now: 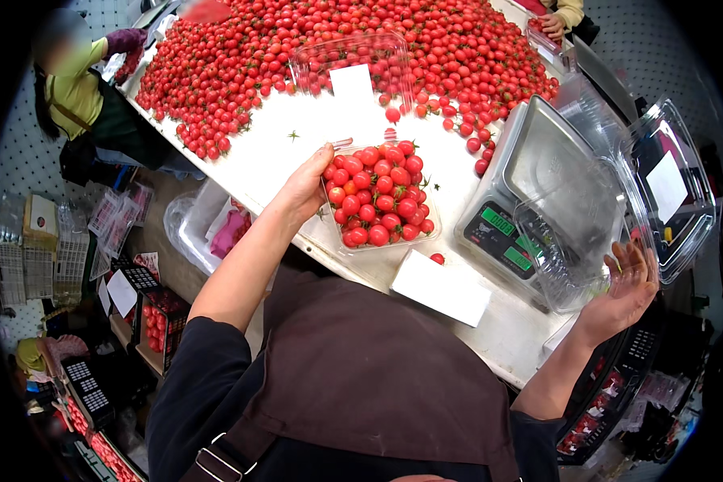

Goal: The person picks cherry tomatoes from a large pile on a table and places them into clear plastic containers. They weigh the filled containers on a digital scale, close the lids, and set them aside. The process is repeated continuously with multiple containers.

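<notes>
My left hand [308, 185] grips the left rim of a clear plastic clamshell heaped with red cherry tomatoes [378, 196], several with green calyxes. Its lid [391, 51] is hinged back over the tomato pile and bears a white label [352, 83]. At the right, my right hand [625, 286] holds a second, empty clear clamshell [569, 241], its fingers partly seen through the plastic. That clamshell overlaps the digital scale [499, 232] in view, and its raised lid [687, 235] also carries a white label [666, 185].
A large pile of cherry tomatoes [452, 45] covers the far side of the white table [265, 162]. A white box-like block [440, 286] lies near the front edge. One co-worker [75, 102] stands at left; another's hand [552, 25] shows top right. Tomato-filled crates [155, 328] sit lower left.
</notes>
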### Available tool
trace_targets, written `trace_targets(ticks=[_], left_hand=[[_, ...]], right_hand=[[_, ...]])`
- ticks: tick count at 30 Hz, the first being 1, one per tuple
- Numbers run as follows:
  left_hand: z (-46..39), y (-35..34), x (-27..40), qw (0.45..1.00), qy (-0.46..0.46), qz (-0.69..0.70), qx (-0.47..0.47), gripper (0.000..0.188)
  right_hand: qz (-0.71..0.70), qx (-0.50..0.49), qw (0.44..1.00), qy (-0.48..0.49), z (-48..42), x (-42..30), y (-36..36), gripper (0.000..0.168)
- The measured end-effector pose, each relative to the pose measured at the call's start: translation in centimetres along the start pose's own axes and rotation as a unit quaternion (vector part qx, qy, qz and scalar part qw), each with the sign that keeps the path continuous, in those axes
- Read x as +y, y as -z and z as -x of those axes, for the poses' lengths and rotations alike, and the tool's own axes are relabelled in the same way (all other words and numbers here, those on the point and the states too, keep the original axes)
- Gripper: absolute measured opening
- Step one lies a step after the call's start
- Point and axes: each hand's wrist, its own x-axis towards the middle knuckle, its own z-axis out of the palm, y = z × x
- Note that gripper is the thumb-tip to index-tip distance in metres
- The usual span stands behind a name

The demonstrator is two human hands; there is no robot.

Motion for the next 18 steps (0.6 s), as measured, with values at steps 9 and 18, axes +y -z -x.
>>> trace_targets(ticks=[9,18], left_hand=[[-1.3,-7.3,6.7,0.998,-0.051,0.027,0.026,0.047],[-5.0,-18.8,8.4,0.992,-0.070,0.069,-0.077,0.051]], right_hand=[[-0.020,0.043,0.999,-0.025,0.1,0.2,2.6,0.051],[-0.041,0.132,0.989,-0.056,-1.7,0.2,7.7,0.049]])
